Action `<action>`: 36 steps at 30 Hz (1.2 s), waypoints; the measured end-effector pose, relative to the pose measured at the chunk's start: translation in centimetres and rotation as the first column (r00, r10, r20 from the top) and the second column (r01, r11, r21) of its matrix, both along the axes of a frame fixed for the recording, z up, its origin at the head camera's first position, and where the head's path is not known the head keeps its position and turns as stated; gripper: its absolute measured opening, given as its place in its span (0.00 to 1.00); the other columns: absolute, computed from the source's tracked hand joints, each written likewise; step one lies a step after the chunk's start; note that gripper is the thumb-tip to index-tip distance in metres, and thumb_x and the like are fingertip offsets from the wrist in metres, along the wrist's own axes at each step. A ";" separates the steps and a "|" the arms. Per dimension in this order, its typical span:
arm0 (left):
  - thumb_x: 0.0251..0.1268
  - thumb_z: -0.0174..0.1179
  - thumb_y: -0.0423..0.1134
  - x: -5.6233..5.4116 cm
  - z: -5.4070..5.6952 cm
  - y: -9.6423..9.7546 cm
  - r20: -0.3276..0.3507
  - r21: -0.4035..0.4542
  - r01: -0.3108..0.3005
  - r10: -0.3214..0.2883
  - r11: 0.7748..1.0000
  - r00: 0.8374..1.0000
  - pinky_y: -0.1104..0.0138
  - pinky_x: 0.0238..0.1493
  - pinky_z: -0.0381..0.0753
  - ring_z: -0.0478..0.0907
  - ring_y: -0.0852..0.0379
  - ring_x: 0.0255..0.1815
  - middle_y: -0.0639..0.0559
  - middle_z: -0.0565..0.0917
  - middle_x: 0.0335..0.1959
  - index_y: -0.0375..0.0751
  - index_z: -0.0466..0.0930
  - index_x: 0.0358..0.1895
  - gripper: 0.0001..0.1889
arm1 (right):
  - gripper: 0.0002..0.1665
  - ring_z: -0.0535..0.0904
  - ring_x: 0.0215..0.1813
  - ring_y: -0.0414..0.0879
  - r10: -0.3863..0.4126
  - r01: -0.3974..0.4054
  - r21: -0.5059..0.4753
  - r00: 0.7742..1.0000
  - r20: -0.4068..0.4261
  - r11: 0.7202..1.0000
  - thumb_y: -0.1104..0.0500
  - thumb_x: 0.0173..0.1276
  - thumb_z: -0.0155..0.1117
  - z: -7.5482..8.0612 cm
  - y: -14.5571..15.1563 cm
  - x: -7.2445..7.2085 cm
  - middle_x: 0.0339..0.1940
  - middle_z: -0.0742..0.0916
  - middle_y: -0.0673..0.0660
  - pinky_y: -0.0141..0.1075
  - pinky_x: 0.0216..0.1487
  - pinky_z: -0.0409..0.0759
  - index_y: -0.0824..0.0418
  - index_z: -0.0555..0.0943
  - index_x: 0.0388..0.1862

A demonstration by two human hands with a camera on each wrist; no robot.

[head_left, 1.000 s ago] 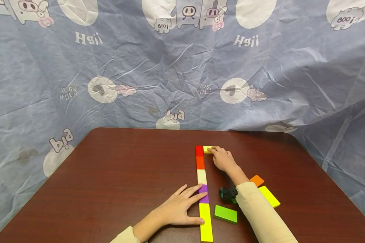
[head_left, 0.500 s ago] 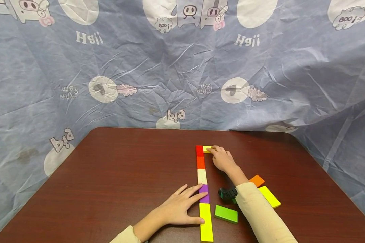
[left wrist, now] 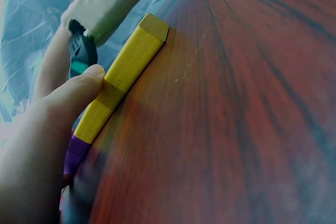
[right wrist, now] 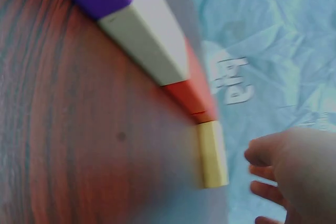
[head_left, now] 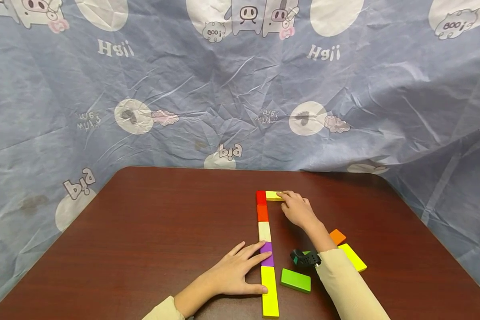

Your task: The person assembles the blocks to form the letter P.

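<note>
A straight row of wooden blocks runs away from me in the head view: yellow (head_left: 270, 304), purple (head_left: 267, 262), cream (head_left: 265, 232), orange-red (head_left: 262, 213) and red (head_left: 261, 198). My left hand (head_left: 234, 272) rests on it with spread fingers, fingertips on the purple block and thumb on the yellow one. At the far end a pale yellow block (head_left: 273, 195) lies crosswise, its end against the red block. My right hand (head_left: 299, 212) is just right of that block, fingers loosely bent. In the right wrist view, a gap shows between the pale yellow block and the fingers.
Right of the row lie a green block (head_left: 296, 281), an orange block (head_left: 338, 237) and a yellow block (head_left: 353, 258) partly behind the right sleeve. Another green block (head_left: 306, 252) is mostly hidden by the black wristband (head_left: 304, 258). A patterned blue cloth (head_left: 184, 89) hangs behind the table.
My right hand has shifted slightly right, uncovering more of the pale yellow block. The left hand and the row look unchanged.
</note>
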State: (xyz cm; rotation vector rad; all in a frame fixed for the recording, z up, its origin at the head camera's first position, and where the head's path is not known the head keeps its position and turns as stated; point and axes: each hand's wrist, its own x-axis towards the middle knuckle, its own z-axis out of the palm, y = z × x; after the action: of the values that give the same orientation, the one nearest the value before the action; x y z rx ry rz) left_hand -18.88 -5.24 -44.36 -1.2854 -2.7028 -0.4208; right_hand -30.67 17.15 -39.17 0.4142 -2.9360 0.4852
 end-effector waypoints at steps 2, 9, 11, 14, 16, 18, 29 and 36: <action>0.56 0.43 0.71 0.0 0.0 0.0 0.001 0.002 0.002 -0.002 1.000 1.000 0.52 0.70 0.55 0.53 0.62 0.71 0.56 0.53 0.72 0.60 0.54 0.69 0.38 | 0.23 0.68 0.62 0.60 -0.002 0.002 -0.001 1.000 0.009 1.000 0.59 0.67 0.48 0.5 0.4 0.7 0.60 0.75 0.61 0.59 0.59 0.62 0.60 0.72 0.60; 0.56 0.42 0.71 0.1 -0.2 0.1 -0.010 0.007 0.008 -0.008 1.000 1.000 0.52 0.69 0.55 0.53 0.62 0.71 0.56 0.53 0.72 0.59 0.54 0.69 0.38 | 0.19 0.73 0.57 0.58 0.055 -0.057 0.064 0.998 0.027 0.996 0.57 0.65 0.53 2.0 1.1 4.3 0.53 0.80 0.61 0.59 0.56 0.66 0.60 0.77 0.54; 0.56 0.42 0.71 0.0 -0.2 0.2 -0.008 0.006 0.008 -0.008 1.000 1.000 0.52 0.69 0.55 0.53 0.62 0.71 0.56 0.53 0.72 0.59 0.54 0.69 0.38 | 0.17 0.76 0.55 0.56 0.088 -0.092 0.078 0.995 0.045 0.993 0.57 0.64 0.55 2.2 1.3 5.6 0.50 0.82 0.59 0.58 0.54 0.68 0.59 0.79 0.50; 0.56 0.41 0.71 -0.1 -0.2 0.2 0.003 0.000 0.009 -0.009 1.000 1.000 0.52 0.70 0.54 0.52 0.63 0.72 0.56 0.53 0.73 0.60 0.53 0.69 0.38 | 0.13 0.78 0.49 0.51 0.127 -0.136 0.067 0.985 0.121 0.988 0.56 0.63 0.59 2.4 1.5 7.5 0.45 0.83 0.54 0.53 0.52 0.72 0.57 0.80 0.45; 0.56 0.40 0.72 -0.1 -0.2 0.2 0.016 0.000 0.012 -0.012 1.000 1.000 0.52 0.70 0.53 0.52 0.63 0.72 0.56 0.52 0.73 0.60 0.53 0.70 0.38 | 0.10 0.78 0.46 0.48 0.144 -0.155 0.042 0.971 0.190 0.987 0.55 0.61 0.60 2.5 1.7 8.6 0.42 0.82 0.50 0.49 0.50 0.74 0.54 0.79 0.42; 0.57 0.39 0.72 -0.1 -0.3 0.2 0.018 -0.001 0.014 -0.013 1.000 1.000 0.52 0.70 0.53 0.52 0.63 0.72 0.56 0.52 0.73 0.60 0.52 0.70 0.39 | 0.10 0.77 0.42 0.44 0.159 -0.166 0.006 0.953 0.256 0.986 0.53 0.60 0.62 2.6 1.8 9.5 0.40 0.82 0.48 0.45 0.47 0.76 0.53 0.78 0.40; 0.56 0.42 0.71 -0.1 -0.2 0.1 0.003 0.003 0.007 -0.007 1.000 1.000 0.53 0.70 0.54 0.52 0.63 0.72 0.56 0.52 0.73 0.60 0.53 0.70 0.39 | 0.20 0.69 0.31 0.37 0.289 -0.300 -0.053 0.836 0.467 0.953 0.42 0.52 0.67 2.5 2.5 12.5 0.29 0.75 0.45 0.35 0.36 0.67 0.50 0.72 0.36; 0.56 0.41 0.72 -0.1 -0.2 0.1 -0.008 0.006 0.004 -0.004 1.000 1.000 0.53 0.70 0.54 0.53 0.62 0.71 0.56 0.52 0.73 0.59 0.53 0.70 0.39 | 0.22 0.65 0.28 0.35 0.255 -0.317 0.060 0.849 0.462 0.946 0.44 0.46 0.72 2.1 1.7 12.9 0.26 0.71 0.43 0.36 0.38 0.59 0.48 0.70 0.32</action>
State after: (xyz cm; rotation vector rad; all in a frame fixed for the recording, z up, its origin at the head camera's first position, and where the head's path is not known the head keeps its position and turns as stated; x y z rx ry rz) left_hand -18.94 -5.13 -44.54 -1.2887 -2.6906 -0.4228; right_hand -17.75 18.82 -37.10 0.8804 -3.3841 0.4703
